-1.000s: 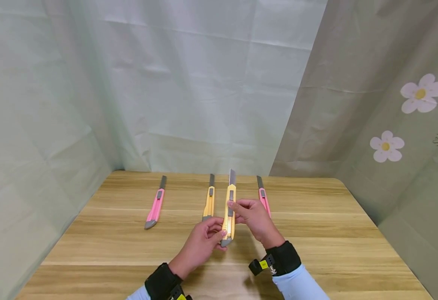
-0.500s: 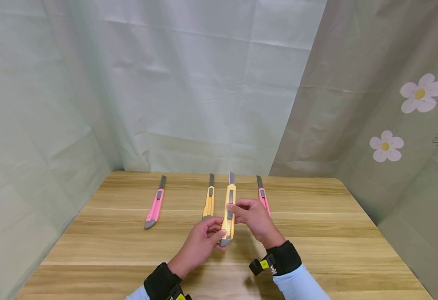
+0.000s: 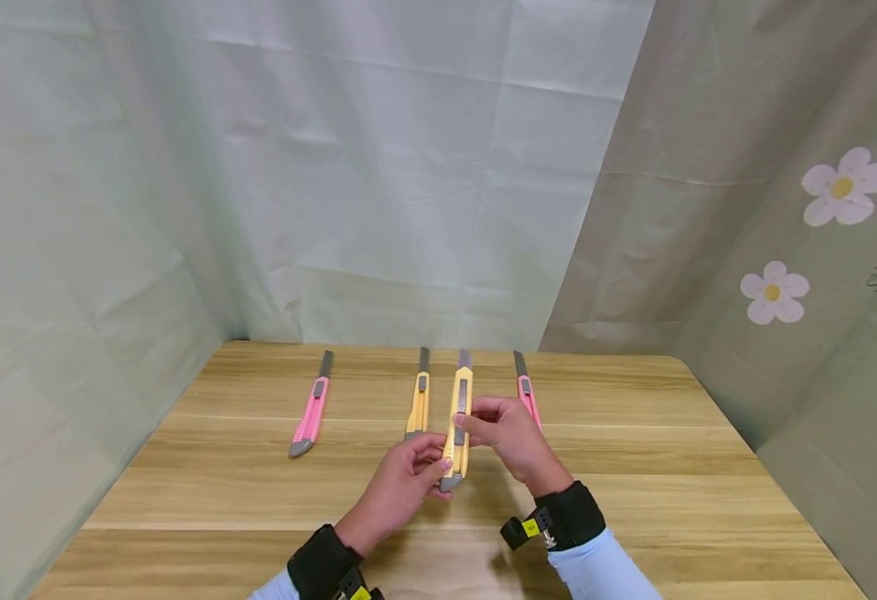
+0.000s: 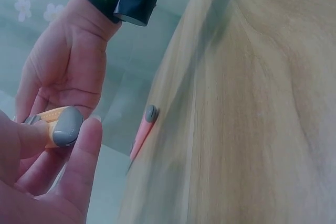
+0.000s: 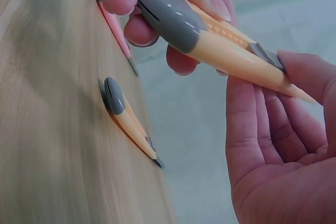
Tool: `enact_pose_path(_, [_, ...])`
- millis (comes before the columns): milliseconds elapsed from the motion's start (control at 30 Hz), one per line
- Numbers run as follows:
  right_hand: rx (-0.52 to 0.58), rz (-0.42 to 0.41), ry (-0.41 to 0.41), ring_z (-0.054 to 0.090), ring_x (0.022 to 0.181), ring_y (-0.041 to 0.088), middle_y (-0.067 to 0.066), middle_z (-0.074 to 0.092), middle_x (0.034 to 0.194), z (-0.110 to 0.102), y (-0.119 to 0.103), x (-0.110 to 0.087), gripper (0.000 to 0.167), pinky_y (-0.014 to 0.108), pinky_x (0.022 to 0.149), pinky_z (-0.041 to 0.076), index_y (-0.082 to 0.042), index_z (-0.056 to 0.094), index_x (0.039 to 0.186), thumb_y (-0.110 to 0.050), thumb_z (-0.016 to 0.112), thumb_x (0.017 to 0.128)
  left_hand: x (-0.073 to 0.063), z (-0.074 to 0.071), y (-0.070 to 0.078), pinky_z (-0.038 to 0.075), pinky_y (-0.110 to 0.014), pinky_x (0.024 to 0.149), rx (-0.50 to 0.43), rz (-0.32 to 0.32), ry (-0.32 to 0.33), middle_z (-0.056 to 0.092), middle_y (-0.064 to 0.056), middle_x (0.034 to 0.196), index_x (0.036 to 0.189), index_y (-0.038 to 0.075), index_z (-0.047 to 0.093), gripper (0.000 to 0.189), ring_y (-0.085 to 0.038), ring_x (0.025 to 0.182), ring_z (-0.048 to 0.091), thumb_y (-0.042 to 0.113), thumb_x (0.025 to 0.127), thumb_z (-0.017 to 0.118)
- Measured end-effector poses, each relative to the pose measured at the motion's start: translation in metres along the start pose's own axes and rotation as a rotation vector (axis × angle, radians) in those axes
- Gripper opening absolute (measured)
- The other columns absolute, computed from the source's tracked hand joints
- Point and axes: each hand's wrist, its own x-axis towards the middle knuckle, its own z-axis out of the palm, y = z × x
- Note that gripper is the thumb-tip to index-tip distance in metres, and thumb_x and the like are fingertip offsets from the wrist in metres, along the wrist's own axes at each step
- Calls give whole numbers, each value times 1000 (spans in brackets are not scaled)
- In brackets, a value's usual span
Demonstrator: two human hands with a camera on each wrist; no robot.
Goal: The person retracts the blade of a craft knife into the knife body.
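Observation:
A yellow utility knife (image 3: 459, 417) with a grey slider and grey end cap is held up above the table, blade pointing away. My left hand (image 3: 401, 483) pinches its lower end near the cap. My right hand (image 3: 513, 437) grips the middle, thumb on the grey slider; in the right wrist view that thumb (image 5: 304, 72) presses against the slider (image 5: 266, 57). Part of the blade (image 3: 465, 358) sticks out of the tip. A second yellow utility knife (image 3: 419, 404) lies on the table just behind my left hand, its lower end partly covered.
A pink utility knife (image 3: 311, 417) lies on the wooden table (image 3: 221, 500) to the left. Another pink knife (image 3: 527, 392) lies behind my right hand, partly hidden. Both have blades extended. A pale curtain (image 3: 408, 208) hangs along the back and sides.
The slider on the held yellow knife has moved down toward the cap with my right thumb. Its blade now sticks out less. My left hand has hardly moved.

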Motion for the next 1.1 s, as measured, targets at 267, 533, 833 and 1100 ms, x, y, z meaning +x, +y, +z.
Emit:
enact_pose_path(267, [12, 1, -8, 71, 87, 15, 4, 73, 98, 1, 0, 0, 31, 31, 80, 67, 5, 72, 113, -21, 75, 95, 0, 0, 0, 69, -40, 75, 1, 1, 20, 69, -18, 108, 130, -2, 59, 29, -18, 89, 70, 6, 102, 61])
enact_pose_path(533, [29, 68, 9, 73, 82, 19, 5, 73, 96, 1, 2, 0, 37, 34, 80, 68, 0, 74, 109, -33, 77, 93, 1, 0, 2, 69, -38, 76, -9, 2, 33, 70, -18, 107, 128, -1, 61, 28, -19, 89, 73, 8, 102, 62])
enact_pose_path(833, [26, 86, -9, 73, 73, 20, 15, 74, 89, -1, 2, 0, 43, 39, 75, 69, 1, 75, 106, -39, 76, 93, 1, 0, 5, 69, -36, 74, -10, 9, 39, 70, -19, 105, 124, -3, 62, 25, -20, 88, 74, 7, 102, 62])
enact_pose_path(1100, [18, 50, -27, 73, 71, 20, 18, 74, 91, 0, 0, 0, 38, 38, 74, 69, 1, 75, 106, -36, 75, 94, 1, -1, 4, 69, -35, 74, -5, 12, 47, 69, -19, 103, 125, -3, 62, 26, -20, 87, 73, 7, 101, 63])
